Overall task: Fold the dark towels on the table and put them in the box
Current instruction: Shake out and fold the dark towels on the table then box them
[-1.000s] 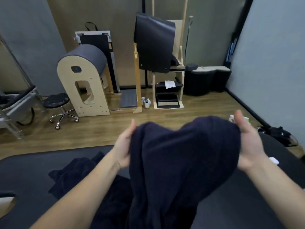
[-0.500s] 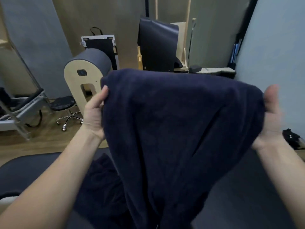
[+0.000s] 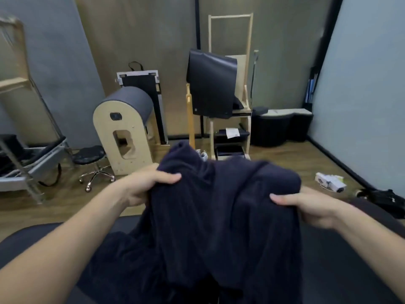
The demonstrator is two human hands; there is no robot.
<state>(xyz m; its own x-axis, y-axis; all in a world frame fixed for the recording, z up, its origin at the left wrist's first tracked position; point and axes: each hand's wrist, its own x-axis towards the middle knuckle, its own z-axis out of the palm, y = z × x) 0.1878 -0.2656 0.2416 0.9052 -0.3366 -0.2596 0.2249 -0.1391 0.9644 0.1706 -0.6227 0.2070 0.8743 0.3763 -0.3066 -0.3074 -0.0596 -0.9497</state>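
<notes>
Towel: a dark towel [image 3: 221, 216] is held up over the black table [image 3: 341, 266], bunched along its top edge, its lower part hanging down.
Left hand [image 3: 144, 185]: closed on the towel's left edge.
Right hand [image 3: 306, 205]: closed on the right edge.
Floor: a stool [image 3: 89, 154] is seen at left.

The dark towel [image 3: 219, 216] is matt, ribbed cloth; the table [image 3: 341, 260] looks smooth, matt and padded.

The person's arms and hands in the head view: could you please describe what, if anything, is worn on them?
Both forearms are bare as far as the frame shows: no sleeves are visible. The left hand and right hand wear no gloves, and no watch, bracelet or ring is visible on wrists or fingers.
</notes>
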